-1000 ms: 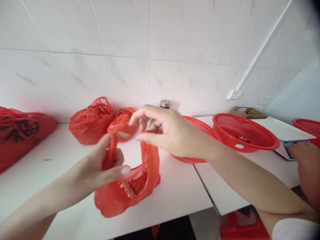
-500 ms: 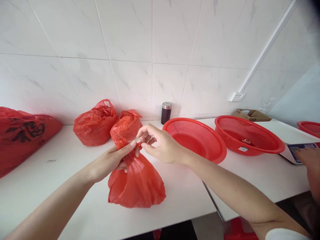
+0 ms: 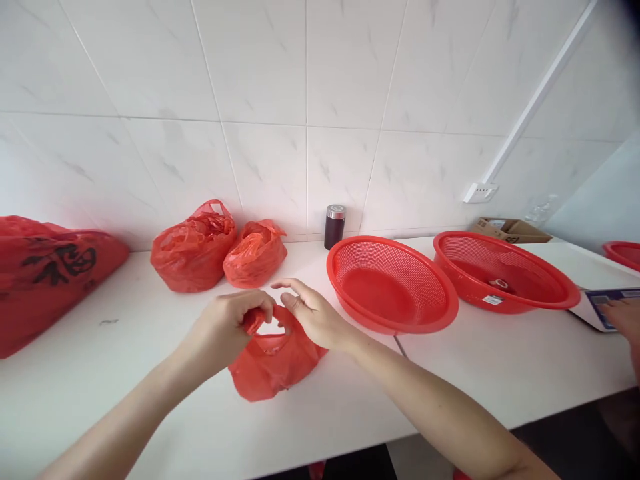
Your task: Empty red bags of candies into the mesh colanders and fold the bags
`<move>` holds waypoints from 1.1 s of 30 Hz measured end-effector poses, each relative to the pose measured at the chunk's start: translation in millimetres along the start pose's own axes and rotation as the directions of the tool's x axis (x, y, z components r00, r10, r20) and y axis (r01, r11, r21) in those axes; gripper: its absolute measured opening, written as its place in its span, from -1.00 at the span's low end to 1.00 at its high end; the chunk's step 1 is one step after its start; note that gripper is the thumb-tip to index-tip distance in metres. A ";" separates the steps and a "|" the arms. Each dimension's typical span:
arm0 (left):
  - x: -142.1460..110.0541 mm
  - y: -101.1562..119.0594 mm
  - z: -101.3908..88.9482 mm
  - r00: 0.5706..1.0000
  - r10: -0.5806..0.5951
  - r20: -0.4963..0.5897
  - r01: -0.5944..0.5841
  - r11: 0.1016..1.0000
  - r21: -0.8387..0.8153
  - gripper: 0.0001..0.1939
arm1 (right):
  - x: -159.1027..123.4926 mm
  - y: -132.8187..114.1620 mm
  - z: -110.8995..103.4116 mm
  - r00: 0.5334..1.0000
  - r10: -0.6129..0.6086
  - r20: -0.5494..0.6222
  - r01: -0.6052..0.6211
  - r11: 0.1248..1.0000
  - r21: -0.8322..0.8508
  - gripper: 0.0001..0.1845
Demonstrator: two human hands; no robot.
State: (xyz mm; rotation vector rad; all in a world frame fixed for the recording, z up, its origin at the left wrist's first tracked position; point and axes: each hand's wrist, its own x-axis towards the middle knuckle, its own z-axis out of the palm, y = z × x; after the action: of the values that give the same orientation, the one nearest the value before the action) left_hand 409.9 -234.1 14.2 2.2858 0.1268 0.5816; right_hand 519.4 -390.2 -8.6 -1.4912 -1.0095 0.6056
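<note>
A red plastic bag [image 3: 280,373] rests on the white table in front of me, its mouth pulled apart between both hands. My left hand [image 3: 230,323] is closed around a bunched part of its top edge. On the other side my right hand [image 3: 313,317] has the rim pinched in the thumb and curled fingers, while the index finger stretches out above. Through the gap between the hands a light patch shows; what lies inside the bag is hidden. Just beyond my hands sits a smaller filled red bag [image 3: 256,257], beside a bigger filled red bag [image 3: 193,250].
Two red plastic strainer baskets [image 3: 395,327] [image 3: 505,303] stand to the right. Against the wall is a dark flask [image 3: 335,230]. A large red bag with black lettering [image 3: 45,293] lies far left. At the right edge another person's hand [image 3: 625,317] touches a scale's panel [image 3: 600,303].
The twisted neck of the bag has come loose and its mouth is now spread open. My left hand has turned over to grip the edge; the bag sits lower and flatter.
</note>
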 end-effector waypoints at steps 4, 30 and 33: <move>-5.4 -1.5 9.8 0.993 0.114 0.018 -0.115 0.981 0.158 -0.82 | 3.0 11.9 4.6 0.984 0.028 0.177 -0.056 0.986 0.155 -0.70; -47.5 -99.4 92.6 0.835 -0.496 -0.237 0.514 0.858 0.016 -0.59 | -12.8 133.4 49.1 0.882 -0.087 -0.463 -0.182 0.843 -0.507 -0.76; -37.7 -113.0 95.0 0.843 -0.507 -0.179 0.534 0.830 0.161 -0.66 | -13.5 146.6 38.1 0.896 -0.088 -0.434 -0.167 0.841 -0.515 -0.81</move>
State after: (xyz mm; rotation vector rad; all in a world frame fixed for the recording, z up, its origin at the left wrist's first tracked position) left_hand 428.1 -226.7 -136.9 2.2637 0.8879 0.4345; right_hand 517.7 -374.6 -159.8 -2.0386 -0.8154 -0.0301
